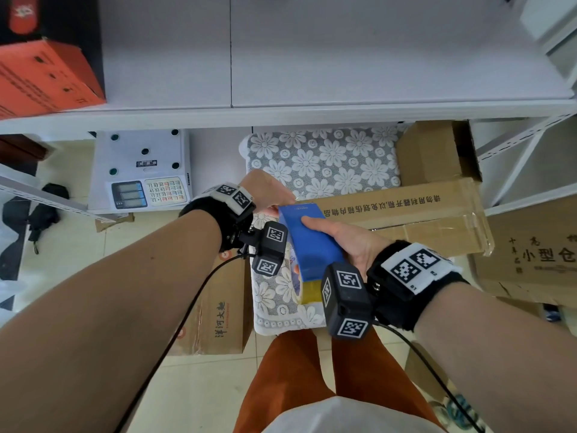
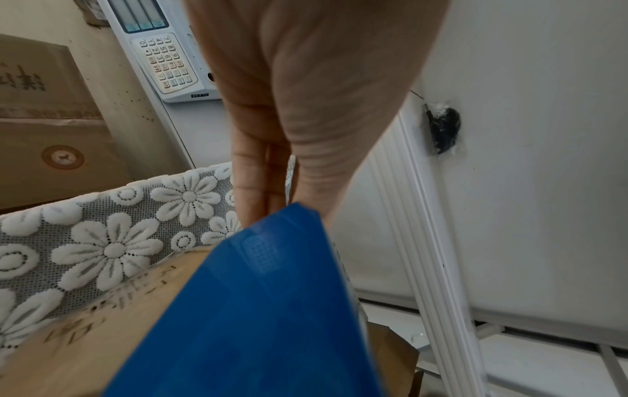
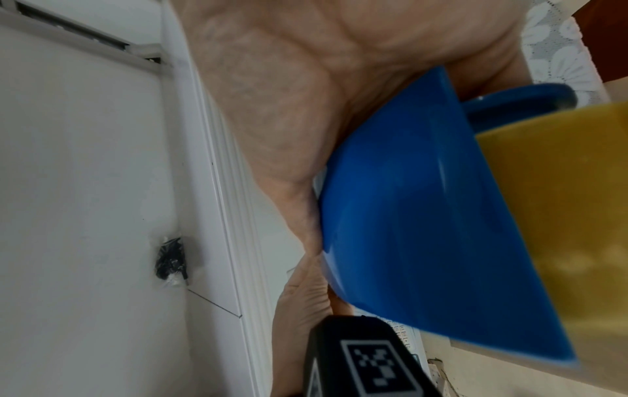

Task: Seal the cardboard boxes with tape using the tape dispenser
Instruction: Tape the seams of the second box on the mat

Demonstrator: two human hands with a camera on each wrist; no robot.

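Note:
My right hand (image 1: 340,242) grips a blue tape dispenser (image 1: 312,245) from the right side, with the thumb on its top face. A yellowish tape roll (image 1: 310,292) sits in the near end of the dispenser (image 3: 407,215). My left hand (image 1: 271,195) reaches down to the dispenser's far tip, where its fingers (image 2: 251,174) and thumb close together behind the blue edge (image 2: 255,309). What they pinch there is hidden. Just right of the tip, a flat brown cardboard box (image 1: 415,214) with printed characters lies on a floral cushion.
The floral cushion (image 1: 324,160) covers a low stool under a white shelf (image 1: 312,57). A white electronic scale (image 1: 140,173) stands to the left, and an orange box (image 1: 43,79) is on the shelf. More cardboard boxes (image 1: 218,307) (image 1: 530,254) crowd the floor.

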